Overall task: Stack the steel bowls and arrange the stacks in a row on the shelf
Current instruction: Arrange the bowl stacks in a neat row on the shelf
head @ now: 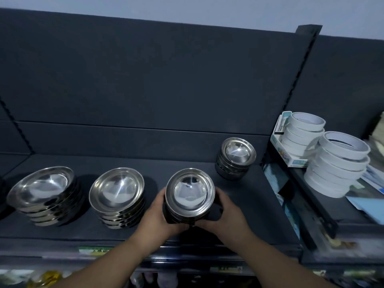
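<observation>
Several stacks of steel bowls stand on a dark shelf (239, 204). A wide stack (44, 190) sits at the left, and a second stack (117, 193) stands to its right. Both hands clasp a third stack (190, 193) near the shelf's front. My left hand (160, 217) grips its left side and my right hand (224, 215) grips its right side. A smaller stack (236, 156) stands apart at the back right.
Two piles of white tape rolls (301, 132) (338, 163) stand on the neighbouring shelf to the right, beside a white box (288, 156). An upright slotted post (299, 88) divides the shelves. Price labels run along the shelf's front edge (95, 250).
</observation>
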`<state>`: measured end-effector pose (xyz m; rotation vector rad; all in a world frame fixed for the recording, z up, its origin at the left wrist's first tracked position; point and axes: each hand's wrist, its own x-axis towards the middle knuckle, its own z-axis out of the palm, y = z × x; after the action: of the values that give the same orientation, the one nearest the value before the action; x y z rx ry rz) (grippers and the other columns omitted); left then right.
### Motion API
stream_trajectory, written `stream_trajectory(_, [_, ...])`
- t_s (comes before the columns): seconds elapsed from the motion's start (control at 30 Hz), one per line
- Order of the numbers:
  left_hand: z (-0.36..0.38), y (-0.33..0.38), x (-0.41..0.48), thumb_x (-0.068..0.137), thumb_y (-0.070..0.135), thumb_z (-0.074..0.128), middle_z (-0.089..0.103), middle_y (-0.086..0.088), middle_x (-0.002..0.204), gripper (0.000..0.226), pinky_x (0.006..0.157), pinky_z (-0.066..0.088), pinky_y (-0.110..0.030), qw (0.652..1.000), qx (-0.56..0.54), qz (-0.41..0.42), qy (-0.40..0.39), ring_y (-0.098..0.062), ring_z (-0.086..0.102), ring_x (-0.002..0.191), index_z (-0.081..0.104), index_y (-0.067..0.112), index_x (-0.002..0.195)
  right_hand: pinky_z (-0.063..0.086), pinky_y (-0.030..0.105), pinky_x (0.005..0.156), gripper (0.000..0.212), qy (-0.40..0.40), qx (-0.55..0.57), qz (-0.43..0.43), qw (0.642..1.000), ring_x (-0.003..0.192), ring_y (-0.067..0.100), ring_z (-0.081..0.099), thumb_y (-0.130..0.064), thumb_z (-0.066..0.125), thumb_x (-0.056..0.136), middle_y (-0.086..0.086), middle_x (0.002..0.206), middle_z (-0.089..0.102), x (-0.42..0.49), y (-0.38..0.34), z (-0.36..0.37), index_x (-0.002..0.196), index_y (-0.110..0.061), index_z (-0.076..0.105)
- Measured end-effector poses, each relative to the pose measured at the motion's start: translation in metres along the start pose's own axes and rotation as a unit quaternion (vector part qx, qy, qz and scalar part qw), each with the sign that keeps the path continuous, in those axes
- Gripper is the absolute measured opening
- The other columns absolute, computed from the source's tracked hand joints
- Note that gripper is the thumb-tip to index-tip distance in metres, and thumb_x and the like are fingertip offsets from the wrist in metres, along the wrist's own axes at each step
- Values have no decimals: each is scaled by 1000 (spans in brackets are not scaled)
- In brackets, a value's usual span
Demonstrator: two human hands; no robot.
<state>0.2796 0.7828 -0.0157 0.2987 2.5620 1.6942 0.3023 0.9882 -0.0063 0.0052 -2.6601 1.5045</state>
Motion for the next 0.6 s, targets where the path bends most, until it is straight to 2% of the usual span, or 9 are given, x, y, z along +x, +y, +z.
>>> stream_trajectory(0.17, [1, 0, -1, 53, 15, 92, 57, 25, 114, 95, 78, 36, 5, 1000, -6, 3, -3, 24, 49, 103, 35, 52, 120, 36, -4, 86, 88, -10, -1, -2, 1000, 110, -25, 47, -25, 92, 56, -39, 114, 54, 2, 3, 2, 117, -58, 38])
stream_trajectory(0.27, [-1, 2, 0, 49, 27, 93, 55, 23, 123, 99, 86, 35, 2, 1000, 1, 7, 6, 14, 49, 114, 31, 64, 117, 36, -4, 87, 86, -17, -1, -6, 1000, 112, -23, 47, -26, 92, 57, -38, 115, 54, 3, 2, 1, 116, -59, 38])
stream_trajectory(0.37, [-3, 6, -1, 50, 27, 93, 55, 24, 125, 98, 89, 35, 1, 1000, -2, 14, 8, 14, 48, 116, 33, 62, 119, 34, -5, 87, 86, -18, 1, -15, 1000, 112, -23, 47, -25, 92, 56, -39, 114, 55, 4, 0, -2, 116, -59, 40])
stream_trajectory(0.5, [-4, 10, 0, 51, 19, 93, 61, 30, 113, 93, 85, 34, 4, 1000, -13, 18, 15, 19, 49, 111, 39, 54, 118, 32, -8, 83, 90, -12, 7, -26, 1000, 108, -29, 44, -25, 91, 58, -40, 113, 54, 2, -4, -5, 131, -48, 43])
stream_trajectory(0.6, [-7, 10, 1, 52, 22, 93, 58, 40, 111, 94, 88, 36, 0, 1000, -18, 12, 7, 18, 51, 110, 37, 57, 119, 30, -9, 80, 89, -11, 11, -26, 1000, 104, -33, 41, -29, 91, 59, -40, 111, 53, 2, -6, -7, 135, -42, 45])
